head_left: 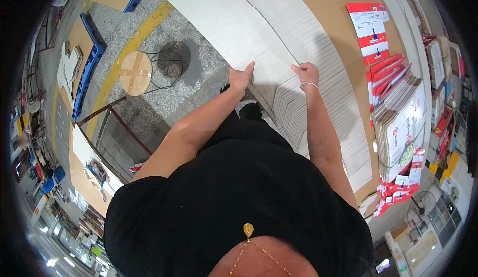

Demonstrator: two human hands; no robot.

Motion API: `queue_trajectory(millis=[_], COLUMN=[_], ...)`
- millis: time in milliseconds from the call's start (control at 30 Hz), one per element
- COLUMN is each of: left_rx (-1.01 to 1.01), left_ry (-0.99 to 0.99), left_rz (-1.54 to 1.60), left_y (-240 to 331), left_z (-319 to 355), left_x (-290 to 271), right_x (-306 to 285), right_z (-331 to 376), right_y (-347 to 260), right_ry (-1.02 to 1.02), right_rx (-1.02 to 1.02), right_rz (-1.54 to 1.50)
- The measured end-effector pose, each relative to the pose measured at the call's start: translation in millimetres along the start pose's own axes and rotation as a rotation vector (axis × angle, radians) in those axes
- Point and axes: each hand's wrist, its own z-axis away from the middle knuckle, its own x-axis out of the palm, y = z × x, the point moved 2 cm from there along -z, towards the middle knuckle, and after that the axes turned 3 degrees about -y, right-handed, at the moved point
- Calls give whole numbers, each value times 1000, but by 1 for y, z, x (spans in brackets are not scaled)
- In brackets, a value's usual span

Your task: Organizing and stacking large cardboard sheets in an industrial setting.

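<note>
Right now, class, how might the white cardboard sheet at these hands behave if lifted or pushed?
The white cardboard sheet looks flat between the left hand and right hand, so it is probably fairly stiff. Its thin edge suggests it is light for its size. Its smooth-looking face may let it slide when pushed.

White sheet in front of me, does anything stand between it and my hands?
Nothing visible does: the left hand meets the white sheet at its left edge, the right hand at its right edge.
</note>
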Motion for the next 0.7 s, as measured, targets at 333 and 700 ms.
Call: queue_trajectory(millis=[333,700], left_rx=[-333,-345], left_ry=[101,134], left_rz=[217,247], left_y=[-23,2], left_z=[29,27], left_x=[21,16], right_x=[11,46], right_z=[7,-25], right_y=[-41,-90], right_ry=[219,120], right_rx=[-664,-576], right_rz=[214,319])
